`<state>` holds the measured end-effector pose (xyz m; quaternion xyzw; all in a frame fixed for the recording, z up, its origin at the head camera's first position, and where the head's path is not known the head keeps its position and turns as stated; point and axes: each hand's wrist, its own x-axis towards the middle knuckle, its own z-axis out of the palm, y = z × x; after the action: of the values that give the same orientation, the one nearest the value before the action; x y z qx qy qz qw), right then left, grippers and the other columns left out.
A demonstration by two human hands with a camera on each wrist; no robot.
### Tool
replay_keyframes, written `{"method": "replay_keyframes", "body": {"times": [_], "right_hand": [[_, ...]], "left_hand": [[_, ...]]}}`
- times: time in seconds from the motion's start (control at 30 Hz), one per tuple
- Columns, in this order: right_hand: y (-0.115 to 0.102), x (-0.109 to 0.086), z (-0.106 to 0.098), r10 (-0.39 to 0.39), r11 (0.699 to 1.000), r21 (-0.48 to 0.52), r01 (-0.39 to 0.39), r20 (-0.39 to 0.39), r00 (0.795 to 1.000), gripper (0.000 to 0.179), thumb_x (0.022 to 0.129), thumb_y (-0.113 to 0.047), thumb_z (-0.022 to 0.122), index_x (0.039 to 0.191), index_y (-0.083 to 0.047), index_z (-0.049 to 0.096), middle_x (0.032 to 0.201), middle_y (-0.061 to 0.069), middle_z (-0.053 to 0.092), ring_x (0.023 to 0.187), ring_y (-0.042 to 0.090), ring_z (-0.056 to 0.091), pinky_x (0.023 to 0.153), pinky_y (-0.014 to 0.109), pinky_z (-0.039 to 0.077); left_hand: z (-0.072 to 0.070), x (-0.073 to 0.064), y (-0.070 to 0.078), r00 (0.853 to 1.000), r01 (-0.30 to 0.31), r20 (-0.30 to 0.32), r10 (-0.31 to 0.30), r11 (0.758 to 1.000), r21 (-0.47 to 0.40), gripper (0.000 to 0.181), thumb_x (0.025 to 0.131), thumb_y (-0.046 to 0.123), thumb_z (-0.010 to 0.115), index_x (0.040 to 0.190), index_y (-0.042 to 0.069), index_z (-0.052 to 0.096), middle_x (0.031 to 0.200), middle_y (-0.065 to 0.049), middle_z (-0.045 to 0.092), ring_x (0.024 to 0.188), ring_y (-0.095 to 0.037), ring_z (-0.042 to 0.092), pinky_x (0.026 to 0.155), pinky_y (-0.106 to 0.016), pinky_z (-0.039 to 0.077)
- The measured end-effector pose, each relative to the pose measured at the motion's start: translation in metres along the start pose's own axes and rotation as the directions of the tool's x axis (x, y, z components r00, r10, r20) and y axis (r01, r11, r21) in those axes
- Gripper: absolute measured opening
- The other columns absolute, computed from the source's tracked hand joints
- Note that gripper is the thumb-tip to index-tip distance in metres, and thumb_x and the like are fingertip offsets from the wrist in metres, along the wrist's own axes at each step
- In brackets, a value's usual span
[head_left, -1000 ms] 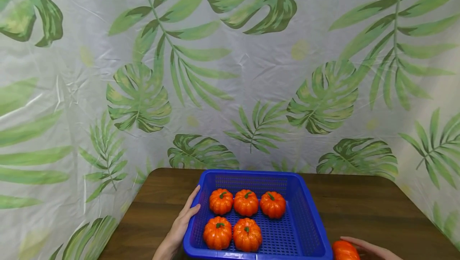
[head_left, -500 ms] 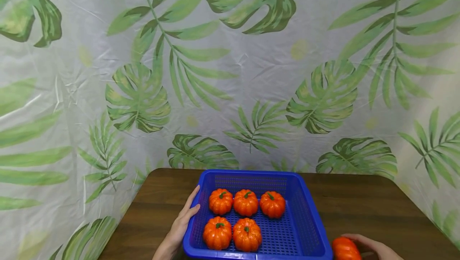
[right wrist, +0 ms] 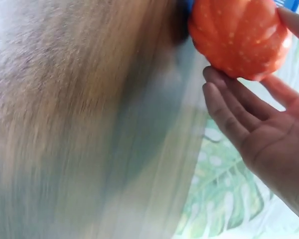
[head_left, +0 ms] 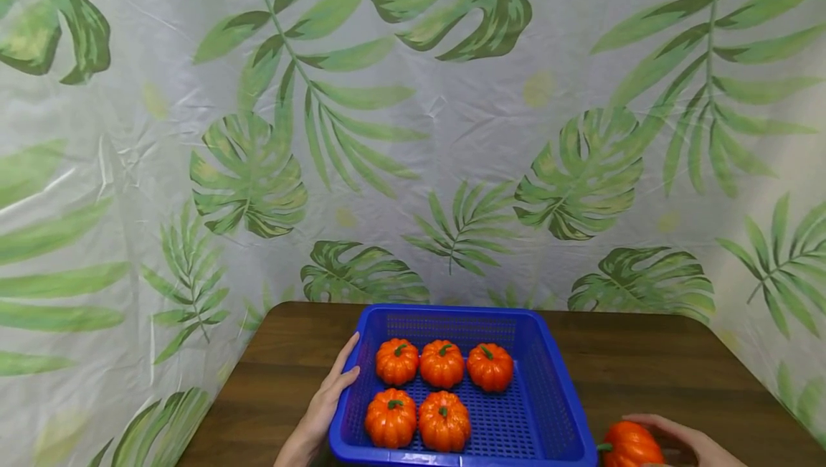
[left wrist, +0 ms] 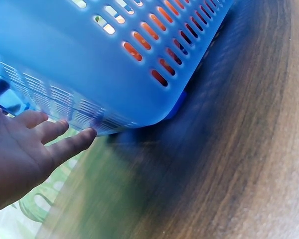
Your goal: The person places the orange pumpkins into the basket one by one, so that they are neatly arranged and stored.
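A blue plastic basket [head_left: 561, 395] stands on the table with several small orange pumpkins [head_left: 442, 364] in it, three in the back row and two in front. My left hand [head_left: 320, 407] rests against the basket's left side, its fingers fairly straight along the outer wall in the left wrist view. Just right of the basket, my right hand [head_left: 690, 442] holds another orange pumpkin [head_left: 631, 445] between thumb and fingers. Its green stem points left toward the basket. The right wrist view shows that ribbed pumpkin [right wrist: 239, 37] between thumb and fingertips; the frame's top edge cuts it off.
The dark wooden table [head_left: 645, 359] extends to both sides of the basket. Behind it hangs a pale curtain [head_left: 464, 151] printed with green leaves. The basket's right rim [head_left: 584, 427] lies close to the held pumpkin.
The pumpkin in my right hand has shifted a little to the right and turned, so its green stem now shows at the left. The left hand and basket stay put.
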<state>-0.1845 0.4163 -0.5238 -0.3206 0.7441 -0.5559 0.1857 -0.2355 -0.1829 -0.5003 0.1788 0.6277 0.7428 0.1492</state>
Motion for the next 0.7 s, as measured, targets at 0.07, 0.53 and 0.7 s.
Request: {"method": "replay_keyframes", "body": {"times": [0.07,0.53,0.7], "right_hand": [[-0.005,0.003,0.002,0.063,0.998,0.032,-0.062,-0.032,0.998,0.061,0.103,0.004,0.047,0.149,-0.037,0.05,0.137,-0.023,0.063,0.12,-0.001,0.062,0.087,0.023,0.055],[0.018,-0.007,-0.021,-0.03,0.999,0.034,0.027,0.065,0.997,0.064,0.102,-0.012,0.054,0.159,-0.034,0.036,0.153,-0.024,0.05,0.133,-0.003,0.052,0.092,0.025,0.053],[0.024,-0.007,-0.022,-0.018,1.0,0.005,0.018,0.075,0.997,0.067,0.098,-0.014,0.057,0.16,-0.029,0.039,0.152,-0.022,0.051,0.13,-0.001,0.055,0.087,0.025,0.054]], "left_hand": [[0.0,0.0,0.0,1.0,0.001,-0.001,-0.001,1.0,-0.002,0.061,0.114,0.03,0.03,0.167,0.027,-0.001,0.175,-0.015,-0.005,0.157,-0.042,0.008,0.116,-0.036,0.038],[0.001,0.0,0.001,1.0,0.002,-0.017,-0.002,1.0,0.008,0.06,0.114,0.029,0.03,0.167,0.029,0.002,0.175,-0.014,-0.004,0.158,-0.041,0.008,0.116,-0.035,0.037],[0.0,0.0,0.0,1.0,-0.001,-0.015,0.001,1.0,0.007,0.06,0.114,0.028,0.03,0.167,0.028,0.001,0.175,-0.014,-0.003,0.157,-0.042,0.01,0.116,-0.036,0.038]]}}
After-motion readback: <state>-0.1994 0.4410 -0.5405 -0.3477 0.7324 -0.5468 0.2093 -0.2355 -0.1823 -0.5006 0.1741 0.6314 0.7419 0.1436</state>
